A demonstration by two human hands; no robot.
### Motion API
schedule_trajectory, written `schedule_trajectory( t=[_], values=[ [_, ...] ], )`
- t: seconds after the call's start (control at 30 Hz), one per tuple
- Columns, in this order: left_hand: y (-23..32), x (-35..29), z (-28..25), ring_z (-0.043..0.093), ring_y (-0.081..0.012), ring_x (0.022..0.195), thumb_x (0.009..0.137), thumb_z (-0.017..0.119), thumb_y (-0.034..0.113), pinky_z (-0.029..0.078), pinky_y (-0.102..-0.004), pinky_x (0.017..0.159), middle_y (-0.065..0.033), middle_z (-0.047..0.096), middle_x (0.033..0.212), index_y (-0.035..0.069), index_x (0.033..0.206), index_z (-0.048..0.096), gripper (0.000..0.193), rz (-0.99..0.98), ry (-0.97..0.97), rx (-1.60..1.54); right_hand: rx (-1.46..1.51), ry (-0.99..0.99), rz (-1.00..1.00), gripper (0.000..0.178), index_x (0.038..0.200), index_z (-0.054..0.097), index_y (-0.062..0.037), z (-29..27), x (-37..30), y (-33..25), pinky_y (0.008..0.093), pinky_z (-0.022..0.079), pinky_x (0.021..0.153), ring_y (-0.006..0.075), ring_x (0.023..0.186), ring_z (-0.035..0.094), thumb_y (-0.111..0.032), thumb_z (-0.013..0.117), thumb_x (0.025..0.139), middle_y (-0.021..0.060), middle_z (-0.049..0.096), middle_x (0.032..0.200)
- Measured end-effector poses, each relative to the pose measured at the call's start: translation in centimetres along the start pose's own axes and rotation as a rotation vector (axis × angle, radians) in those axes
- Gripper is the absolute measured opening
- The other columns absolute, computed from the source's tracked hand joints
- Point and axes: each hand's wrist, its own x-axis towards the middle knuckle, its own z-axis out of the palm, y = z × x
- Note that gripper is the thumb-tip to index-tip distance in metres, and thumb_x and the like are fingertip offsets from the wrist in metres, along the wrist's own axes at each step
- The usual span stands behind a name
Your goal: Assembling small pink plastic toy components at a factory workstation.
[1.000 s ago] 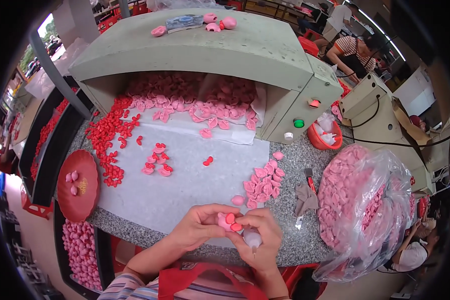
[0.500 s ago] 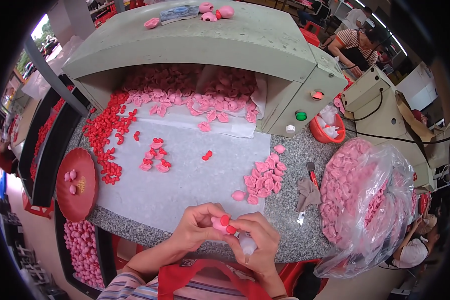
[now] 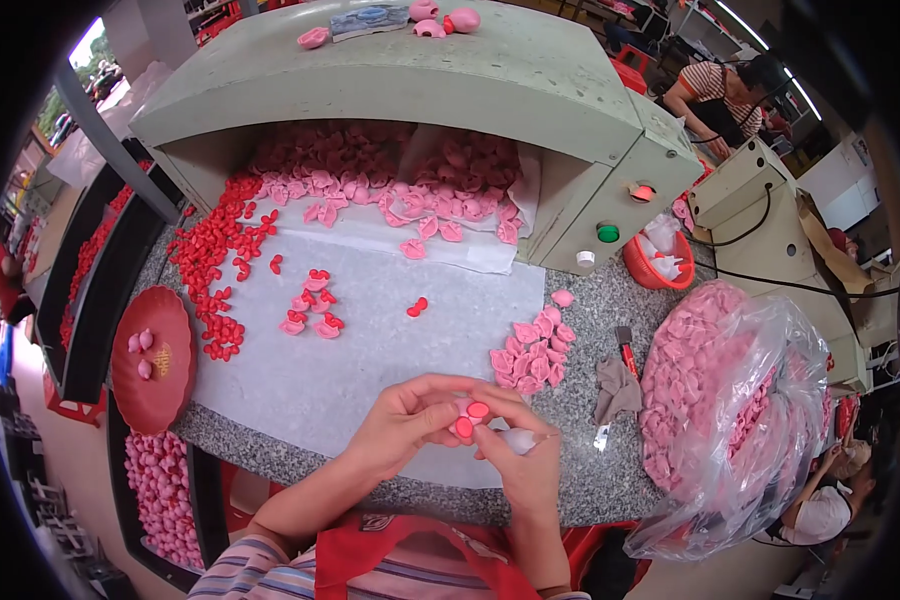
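Observation:
In front of me, above the near edge of the white sheet, my left hand (image 3: 402, 425) pinches a small pink plastic piece with a red two-lobed part (image 3: 471, 419) on its face. The fingers of my right hand (image 3: 525, 448) meet at the same piece. In that right palm lies a small translucent bottle (image 3: 517, 440), partly hidden by the fingers. Farther off on the sheet are a lone red two-lobed part (image 3: 417, 307) and a little cluster of pink shells with red parts (image 3: 312, 303). To the right sits a pile of pink shells (image 3: 532, 352).
Loose red parts (image 3: 215, 300) spread along the left, beside a red oval plate (image 3: 153, 390). A pale metal housing (image 3: 390, 85) stands over heaped pink shells. At right are a grey cloth (image 3: 618, 390), a brush (image 3: 625, 345), an orange basket (image 3: 658, 272) and a bulging clear bag (image 3: 740, 400).
Both hands have moved slightly up and away from me with the piece, which has turned so its red lobes face up. The right fingers have shifted around it.

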Motion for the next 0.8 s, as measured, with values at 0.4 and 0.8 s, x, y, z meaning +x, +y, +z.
schedule_trajectory(
  t=[0.4, 0.8],
  values=[
    [0.1, -0.7, 1.3, 0.059, -0.0192, 0.089, 0.07, 0.068, -0.002, 0.05, -0.0266, 0.076, -0.0119, 0.058, 0.1, -0.002, 0.113, 0.052, 0.045, 0.304, -0.018, 0.268, 0.006, 0.02, -0.219, 0.044, 0.104, 0.057, -0.0006, 0.1, -1.3, 0.6, 0.0228, 0.047, 0.066, 0.0139, 0.083, 0.055, 0.0, 0.072, 0.063, 0.0124, 0.052, 0.11],
    [-0.4, -1.3, 1.7, 0.051, -0.0177, 0.098, 0.068, 0.064, -0.011, 0.046, -0.0286, 0.082, -0.0113, 0.05, 0.107, -0.004, 0.111, 0.053, 0.045, 0.317, -0.216, 0.265, -0.248, -0.118, -0.293, 0.09, 0.122, 0.045, 0.0025, 0.6, -1.1, -0.7, 0.0286, 0.048, 0.077, 0.018, 0.109, 0.046, -0.022, 0.084, 0.045, 0.013, 0.048, 0.12]
  ],
)
